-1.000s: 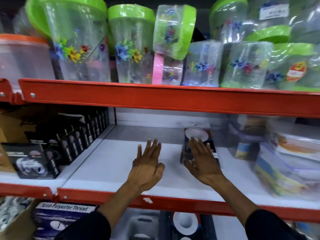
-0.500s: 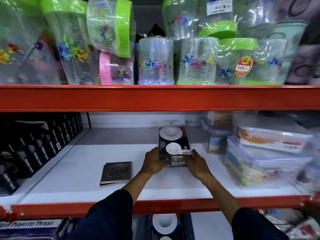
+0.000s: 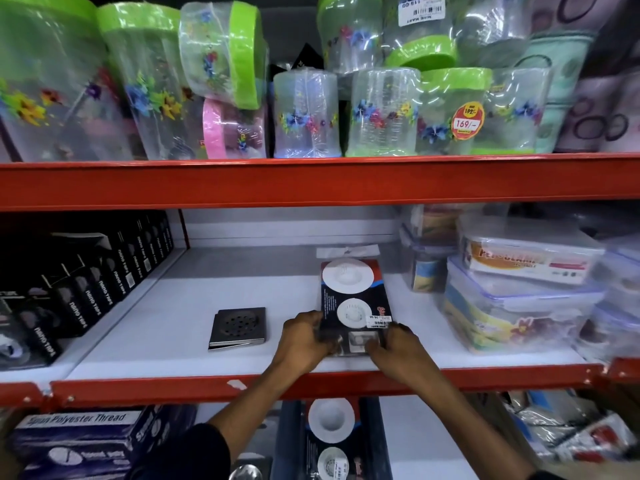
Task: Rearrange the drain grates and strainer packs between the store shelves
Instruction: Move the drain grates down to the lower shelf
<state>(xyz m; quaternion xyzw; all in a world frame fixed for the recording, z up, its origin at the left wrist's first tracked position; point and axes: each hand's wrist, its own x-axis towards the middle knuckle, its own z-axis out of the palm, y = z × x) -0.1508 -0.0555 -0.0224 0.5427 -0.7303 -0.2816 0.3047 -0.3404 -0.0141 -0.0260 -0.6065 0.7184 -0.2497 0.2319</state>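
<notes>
A dark strainer pack (image 3: 354, 299) with two white round strainers lies on the white middle shelf (image 3: 166, 306). My left hand (image 3: 303, 341) grips its near left corner and my right hand (image 3: 394, 348) grips its near right corner. A square metal drain grate (image 3: 239, 325) with round holes lies flat on the shelf, to the left of my left hand and apart from it. Another strainer pack (image 3: 332, 441) sits on the shelf below, between my forearms.
Black boxes (image 3: 86, 282) line the shelf's left side. Clear plastic food containers (image 3: 512, 292) are stacked on the right. Wrapped green-lidded jars (image 3: 304, 112) fill the shelf above its red beam (image 3: 311, 181). A thread box (image 3: 79, 441) sits at lower left.
A second ago both hands lay flat and open on the shelf. They have since closed on the strainer pack's near corners and pulled it toward the front edge. The view shifted right, showing the grate.
</notes>
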